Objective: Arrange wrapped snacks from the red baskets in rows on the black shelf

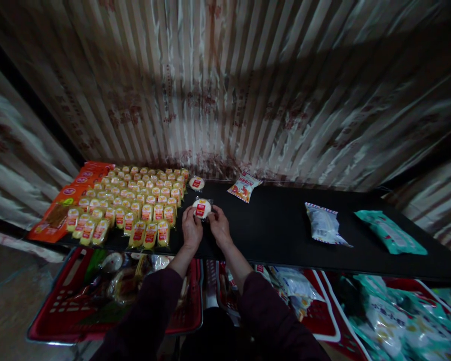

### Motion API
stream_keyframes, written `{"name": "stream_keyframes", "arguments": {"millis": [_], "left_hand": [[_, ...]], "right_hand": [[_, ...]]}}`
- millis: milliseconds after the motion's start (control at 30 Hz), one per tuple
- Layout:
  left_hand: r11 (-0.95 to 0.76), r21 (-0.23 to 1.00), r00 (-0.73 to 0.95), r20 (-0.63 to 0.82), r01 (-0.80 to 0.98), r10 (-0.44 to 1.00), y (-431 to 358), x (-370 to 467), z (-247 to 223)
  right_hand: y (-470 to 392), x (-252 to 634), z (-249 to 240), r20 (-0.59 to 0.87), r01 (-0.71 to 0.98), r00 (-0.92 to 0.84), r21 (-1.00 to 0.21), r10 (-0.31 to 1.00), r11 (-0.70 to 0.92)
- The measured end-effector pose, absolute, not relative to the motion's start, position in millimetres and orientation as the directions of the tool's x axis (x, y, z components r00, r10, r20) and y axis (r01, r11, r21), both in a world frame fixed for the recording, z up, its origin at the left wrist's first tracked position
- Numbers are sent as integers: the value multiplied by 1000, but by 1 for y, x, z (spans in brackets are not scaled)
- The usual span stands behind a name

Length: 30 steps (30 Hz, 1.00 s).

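Observation:
A round white packaged cake with a red label [202, 208] is held between my two hands over the black shelf [274, 220]. My left hand [192, 228] has its fingers closed on the cake's left edge, and my right hand [220, 225] grips its right edge. Just behind lies a second round white cake [197, 183], near the back edge. To the left stand rows of small yellow packaged cakes [146, 212]. Right of the second cake is a white and orange snack bag [245, 186].
Orange packs [56, 213] lie at the shelf's far left. A white bag [325, 224] and a teal bag [391, 232] lie on the right. Below the front edge are red baskets [48, 323] with packaged goods. A striped curtain [218, 100] hangs behind.

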<state>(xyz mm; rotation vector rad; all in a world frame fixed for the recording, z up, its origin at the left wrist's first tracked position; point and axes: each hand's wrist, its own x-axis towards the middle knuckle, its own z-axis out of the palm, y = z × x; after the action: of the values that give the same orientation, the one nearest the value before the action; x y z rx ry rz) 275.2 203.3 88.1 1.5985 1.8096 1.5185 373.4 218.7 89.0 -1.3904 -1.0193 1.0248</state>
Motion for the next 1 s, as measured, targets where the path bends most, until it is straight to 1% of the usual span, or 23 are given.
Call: {"name": "stream_keyframes", "arguments": {"millis": [133,333,467,567,700,833,1000], "left_hand": [[-159,801,-372,431,577,822,218,277,88],[-163,779,-399,474,605,785,240,280,79],[-183,763,-416,518,620,748,253,279,73],[-194,757,-421,535,624,733,257,278,71],[-208,765,-380,512,610,770,260,278,71],[-217,780,-334,477,588,813,264,278,70],[-257,762,-288,500,594,817,273,278,67]], "right_hand": [[237,370,91,-18,13,225,-1000,974,-21],[261,365,87,52,87,238,-996,970,32],[274,362,83,65,96,265,-995,962,41],[282,359,83,85,131,251,-990,964,53],[290,355,85,107,196,251,-979,962,58],[296,353,86,103,224,272,-974,957,41],[308,353,89,107,263,275,-964,956,32]]}}
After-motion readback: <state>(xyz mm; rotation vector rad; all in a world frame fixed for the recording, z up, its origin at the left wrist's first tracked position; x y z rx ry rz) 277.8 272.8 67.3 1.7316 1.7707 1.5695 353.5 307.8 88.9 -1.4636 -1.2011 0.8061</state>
